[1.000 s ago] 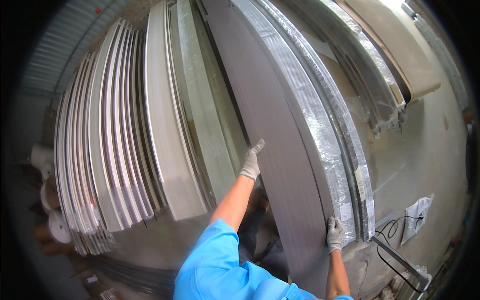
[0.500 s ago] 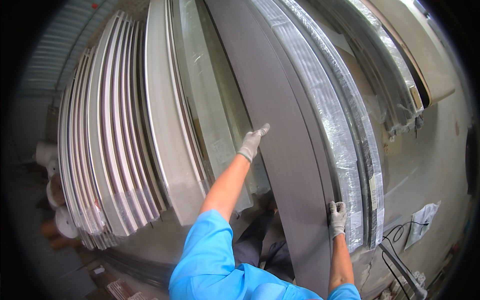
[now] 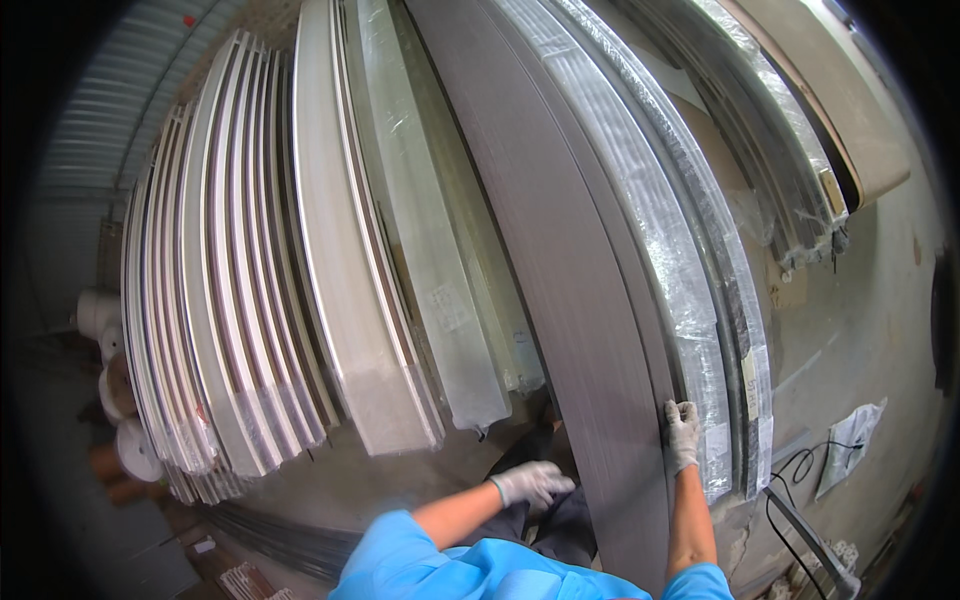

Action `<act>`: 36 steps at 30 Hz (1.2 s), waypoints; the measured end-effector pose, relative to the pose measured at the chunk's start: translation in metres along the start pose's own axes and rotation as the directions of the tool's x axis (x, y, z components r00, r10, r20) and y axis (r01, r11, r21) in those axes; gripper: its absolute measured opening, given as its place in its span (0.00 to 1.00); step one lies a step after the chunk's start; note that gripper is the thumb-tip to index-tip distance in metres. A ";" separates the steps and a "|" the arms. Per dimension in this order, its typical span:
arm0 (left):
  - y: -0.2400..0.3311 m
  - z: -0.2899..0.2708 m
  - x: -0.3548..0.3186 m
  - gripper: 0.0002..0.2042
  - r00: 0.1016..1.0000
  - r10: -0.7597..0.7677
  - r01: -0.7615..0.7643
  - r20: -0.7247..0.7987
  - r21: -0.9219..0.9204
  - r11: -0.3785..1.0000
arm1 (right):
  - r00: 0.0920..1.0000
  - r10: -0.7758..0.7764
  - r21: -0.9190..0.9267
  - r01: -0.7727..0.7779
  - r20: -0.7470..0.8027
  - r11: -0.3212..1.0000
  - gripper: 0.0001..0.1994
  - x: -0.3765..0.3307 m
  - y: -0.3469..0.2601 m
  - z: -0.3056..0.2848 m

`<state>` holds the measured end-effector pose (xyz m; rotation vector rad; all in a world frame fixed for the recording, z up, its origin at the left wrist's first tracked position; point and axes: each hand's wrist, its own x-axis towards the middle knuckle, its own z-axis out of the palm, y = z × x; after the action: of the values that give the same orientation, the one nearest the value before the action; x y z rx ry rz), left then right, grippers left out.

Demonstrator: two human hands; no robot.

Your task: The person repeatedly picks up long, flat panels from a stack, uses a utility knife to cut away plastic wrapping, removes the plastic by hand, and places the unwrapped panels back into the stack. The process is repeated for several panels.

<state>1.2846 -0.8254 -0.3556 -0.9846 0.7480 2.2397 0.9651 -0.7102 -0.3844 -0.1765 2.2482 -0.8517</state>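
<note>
A long grey-brown panel (image 3: 575, 270) with a fine grain stretches away from me, its near part beside my body. My right hand (image 3: 683, 437), in a pale work glove, has its fingers curled round the panel's right edge. Off the panel's left edge, my left hand (image 3: 535, 483) is in the same kind of glove. It holds nothing that I can see; its fingers reach loosely to the right, slightly smeared by motion, in front of my dark trousers. Right of the panel lies a bundle of long pieces in clear plastic wrap (image 3: 665, 235), close to my right hand.
At left stand several long white-edged panels (image 3: 240, 260), and nearer, a plastic-wrapped panel (image 3: 425, 250). More wrapped lengths (image 3: 765, 150) lie at far right. A black cable (image 3: 790, 465) and a white plastic bag (image 3: 850, 445) are on the floor. White rolls (image 3: 135, 450) stand at far left.
My left hand has left the panel's upper surface and drawn back toward my body, beside its left edge. My right hand keeps its place on the right edge.
</note>
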 end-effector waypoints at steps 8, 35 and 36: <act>-0.032 0.056 0.069 0.38 0.943 -0.118 0.055 -0.310 -0.203 0.978 | 0.996 -0.057 -0.123 0.048 -0.066 0.991 0.21 0.015 -0.048 0.005; -0.009 0.043 0.058 0.35 0.869 0.001 -0.068 -0.495 -0.117 0.991 | 0.985 0.160 -0.117 -0.153 0.058 0.981 0.28 -0.017 0.013 -0.029; -0.008 0.042 0.055 0.34 0.878 0.018 -0.082 -0.479 -0.114 0.990 | 0.990 0.142 -0.136 -0.137 0.026 0.981 0.28 -0.003 -0.008 -0.017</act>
<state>1.2394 -0.7763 -0.3764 -1.6374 0.8435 2.1269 0.9548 -0.7063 -0.3683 -0.0939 2.2553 -0.6197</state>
